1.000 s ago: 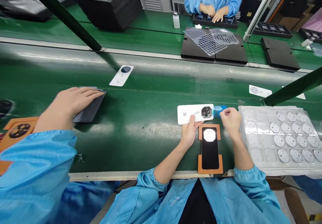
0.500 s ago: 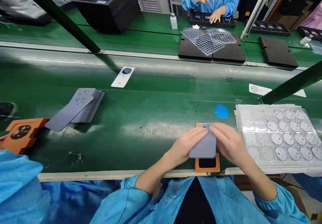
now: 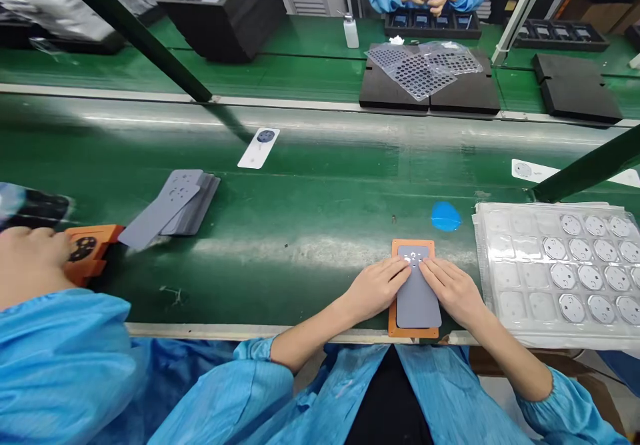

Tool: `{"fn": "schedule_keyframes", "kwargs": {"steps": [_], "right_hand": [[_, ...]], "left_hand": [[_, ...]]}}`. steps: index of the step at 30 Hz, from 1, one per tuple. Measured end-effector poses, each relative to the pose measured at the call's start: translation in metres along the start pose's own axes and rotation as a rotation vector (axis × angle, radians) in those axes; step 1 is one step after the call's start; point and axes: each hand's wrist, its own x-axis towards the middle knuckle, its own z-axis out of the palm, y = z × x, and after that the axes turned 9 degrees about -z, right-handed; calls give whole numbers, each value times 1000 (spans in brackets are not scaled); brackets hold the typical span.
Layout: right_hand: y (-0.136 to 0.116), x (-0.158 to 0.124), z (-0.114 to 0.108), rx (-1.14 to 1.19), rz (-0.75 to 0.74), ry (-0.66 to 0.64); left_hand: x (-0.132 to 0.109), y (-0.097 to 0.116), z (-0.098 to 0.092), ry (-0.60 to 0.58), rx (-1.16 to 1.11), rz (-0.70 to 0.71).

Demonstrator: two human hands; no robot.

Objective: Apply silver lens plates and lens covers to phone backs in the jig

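A grey panel (image 3: 418,298) with small holes near its far end lies lengthwise over an orange fixture (image 3: 393,321). Its near end sits slightly askew, toward the right side of the fixture. From the left, my left hand (image 3: 377,290) grips the panel's edge, its fingers together and their tips on the surface just below the holes. Opposite it, my right hand (image 3: 454,293) holds the right edge in the same way. Both thumbs are mostly hidden. The fixture's dark middle is covered by the panel.
Right of me, a clear tray (image 3: 520,325) carries round white discs. A blue round sheet (image 3: 446,217) lies ahead. Leftward are stacked grey panels (image 3: 193,211), a white card (image 3: 259,148), and a co-worker's hand (image 3: 33,261) at another orange fixture (image 3: 95,235). A slanted green post (image 3: 585,165) stands right.
The grey panel has come down from a tilted position above the orange fixture to lie over it, both hands still on it. A co-worker's hand has appeared at the left fixture.
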Motion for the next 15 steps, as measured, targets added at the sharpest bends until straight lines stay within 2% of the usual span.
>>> {"fn": "schedule_keyframes", "kwargs": {"steps": [5, 8, 11, 15], "right_hand": [[0, 0, 10, 37, 23, -166], [-2, 1, 8, 84, 25, -266], [-7, 0, 1, 91, 24, -303], [-17, -7, -8, 96, 29, -311]], "left_hand": [[7, -1, -2, -210, 70, -34], [7, 1, -6, -305, 94, -42], [2, 5, -6, -332, 99, -37], [-11, 12, -3, -279, 107, -41]]}}
